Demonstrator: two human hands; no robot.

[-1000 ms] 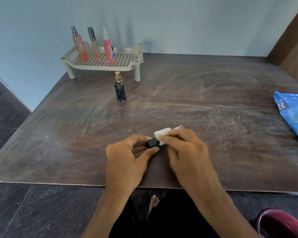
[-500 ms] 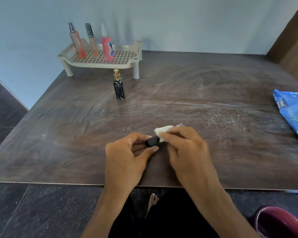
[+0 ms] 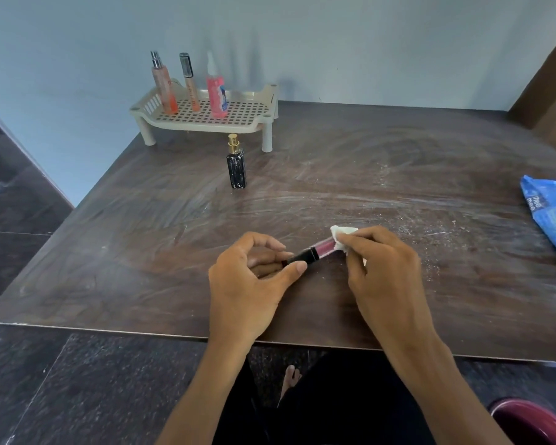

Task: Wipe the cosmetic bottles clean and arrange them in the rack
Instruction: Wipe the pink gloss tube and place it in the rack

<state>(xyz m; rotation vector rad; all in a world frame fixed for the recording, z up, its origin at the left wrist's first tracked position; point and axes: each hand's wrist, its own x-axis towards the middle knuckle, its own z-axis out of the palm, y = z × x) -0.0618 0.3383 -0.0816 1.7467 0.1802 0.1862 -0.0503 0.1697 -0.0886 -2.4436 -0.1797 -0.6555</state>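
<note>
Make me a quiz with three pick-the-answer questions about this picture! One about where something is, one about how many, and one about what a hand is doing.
1. Where is the black bottle with the gold top?
A. On the rack
B. On the table in front of the rack
C. In a hand

2. How many bottles stand on the rack?
A. One
B. Three
C. Five

3. What is the right hand doing?
A. Lying flat
B. Pointing at the wall
C. Holding a white wipe against a pink tube

Answers: B, it stands on the table; B, three are upright there; C, the left hand holds the tube's black cap end.
</note>
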